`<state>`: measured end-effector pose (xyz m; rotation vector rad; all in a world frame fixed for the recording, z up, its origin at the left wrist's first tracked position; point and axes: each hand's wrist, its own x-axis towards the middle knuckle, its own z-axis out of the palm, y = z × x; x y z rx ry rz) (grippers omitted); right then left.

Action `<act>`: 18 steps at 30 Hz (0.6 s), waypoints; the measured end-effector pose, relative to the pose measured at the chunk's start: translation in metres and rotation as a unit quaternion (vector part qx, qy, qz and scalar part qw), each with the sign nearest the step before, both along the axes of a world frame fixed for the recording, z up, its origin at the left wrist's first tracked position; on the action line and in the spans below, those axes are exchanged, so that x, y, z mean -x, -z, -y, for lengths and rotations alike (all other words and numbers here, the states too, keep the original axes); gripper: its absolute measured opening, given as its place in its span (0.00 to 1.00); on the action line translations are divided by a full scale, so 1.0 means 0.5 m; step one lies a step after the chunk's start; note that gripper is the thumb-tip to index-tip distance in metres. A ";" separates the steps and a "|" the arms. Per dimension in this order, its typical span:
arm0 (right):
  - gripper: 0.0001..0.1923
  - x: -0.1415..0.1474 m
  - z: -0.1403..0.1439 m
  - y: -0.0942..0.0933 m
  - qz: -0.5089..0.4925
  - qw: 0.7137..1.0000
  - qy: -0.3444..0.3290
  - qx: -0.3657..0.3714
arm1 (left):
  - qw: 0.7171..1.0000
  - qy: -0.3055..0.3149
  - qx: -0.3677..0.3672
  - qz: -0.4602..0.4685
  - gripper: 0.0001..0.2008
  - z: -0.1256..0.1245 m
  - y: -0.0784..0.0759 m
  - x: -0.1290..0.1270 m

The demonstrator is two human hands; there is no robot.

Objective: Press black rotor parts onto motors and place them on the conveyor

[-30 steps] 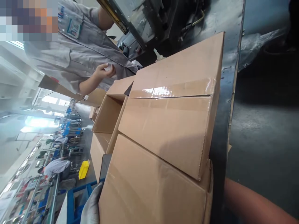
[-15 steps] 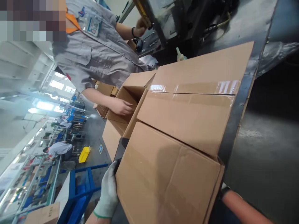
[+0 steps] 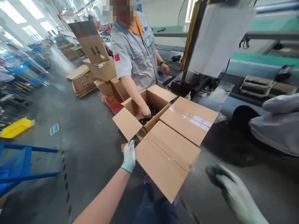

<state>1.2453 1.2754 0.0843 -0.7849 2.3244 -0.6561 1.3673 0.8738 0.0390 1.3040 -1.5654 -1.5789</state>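
Near carton (image 3: 168,158), head view: at worktop (image 3: 213,98) near edge, adjoining far carton (image 3: 191,119), seam up.
Left hand (image 3: 129,155): against near carton's left corner, presumably steadying; finger closure cannot be told.
Right hand (image 3: 226,183): apart, blurred; spread cannot be told.

A plain brown cardboard box (image 3: 161,168), nearest the viewer, shows its broad, flat top, with 4 edges making a slanted rectangle. 2 flaps lie closed and meet along 1 thin, dark seam, which runs across the middle from the far-left edge to the near-right edge. Small glints shine on the seam. The box sits at an angle, 1 corner pointing towards the viewer. A second closed box (image 3: 178,123) lies just beyond its far-right edge. What supports it from below is hidden.
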 end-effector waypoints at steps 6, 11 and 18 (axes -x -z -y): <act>0.15 0.007 0.406 -0.129 -0.095 0.995 -0.010 0.001 | 0.990 0.140 -0.013 -0.032 0.23 0.013 -0.033 -0.059; 0.17 -0.015 0.570 -0.125 -0.213 0.954 -0.092 -0.192 | 0.965 0.262 -0.006 -0.032 0.17 0.036 -0.053 -0.075; 0.22 -0.033 0.644 -0.142 -0.221 0.930 -0.111 -0.271 | 0.956 0.292 0.023 -0.021 0.14 0.049 -0.039 -0.063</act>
